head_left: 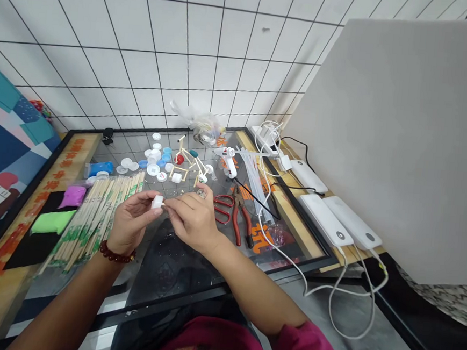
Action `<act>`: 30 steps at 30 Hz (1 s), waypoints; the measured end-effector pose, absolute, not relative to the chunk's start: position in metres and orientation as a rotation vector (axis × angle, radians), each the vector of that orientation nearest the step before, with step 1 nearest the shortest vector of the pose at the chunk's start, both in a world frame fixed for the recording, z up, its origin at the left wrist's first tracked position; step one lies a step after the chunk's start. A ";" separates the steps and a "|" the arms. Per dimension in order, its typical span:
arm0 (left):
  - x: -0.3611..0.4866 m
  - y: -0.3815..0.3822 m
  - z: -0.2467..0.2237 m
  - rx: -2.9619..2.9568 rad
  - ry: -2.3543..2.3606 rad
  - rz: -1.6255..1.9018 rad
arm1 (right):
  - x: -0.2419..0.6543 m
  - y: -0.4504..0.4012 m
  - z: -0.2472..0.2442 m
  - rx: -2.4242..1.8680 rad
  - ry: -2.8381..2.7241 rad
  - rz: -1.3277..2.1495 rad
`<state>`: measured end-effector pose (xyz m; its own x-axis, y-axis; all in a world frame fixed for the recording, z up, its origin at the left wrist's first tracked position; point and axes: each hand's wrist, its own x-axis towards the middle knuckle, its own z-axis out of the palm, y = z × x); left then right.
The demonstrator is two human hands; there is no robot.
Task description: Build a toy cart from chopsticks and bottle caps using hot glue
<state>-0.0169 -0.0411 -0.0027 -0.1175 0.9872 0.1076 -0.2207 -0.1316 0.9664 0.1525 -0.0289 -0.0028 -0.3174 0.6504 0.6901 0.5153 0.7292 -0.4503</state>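
My left hand (130, 222), with a dark red bead bracelet at the wrist, pinches a small white block-like piece (157, 201) between thumb and fingers. Close on its right, my right hand (193, 215) has its fingers pinched on a small pale stick end (163, 205) that meets the white piece. Both hands are above the glass tabletop. Beyond them lie a figure of joined wooden sticks (190, 161) with a red ball (180, 159), and white and blue bottle caps (153, 169).
Wrapped chopsticks (92, 218), green (53, 222) and purple packs (73, 197) lie left. Right are a glue gun (228, 161), red-handled scissors (223, 209), pliers (240, 216), clear glue sticks (257, 185), cables and white power banks (327, 220). A plastic bag (205, 127) lies behind.
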 end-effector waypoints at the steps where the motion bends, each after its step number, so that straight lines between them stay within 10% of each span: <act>1: -0.016 -0.043 0.000 1.169 1.084 1.528 | 0.152 -0.028 -0.002 -0.870 -1.941 0.268; 15: -0.013 -0.049 -0.003 1.560 0.962 1.635 | 0.138 -0.017 -0.024 -0.642 -1.396 1.304; 30: -0.005 -0.049 -0.008 1.407 0.891 1.672 | 0.147 -0.009 -0.032 -0.674 -1.481 1.249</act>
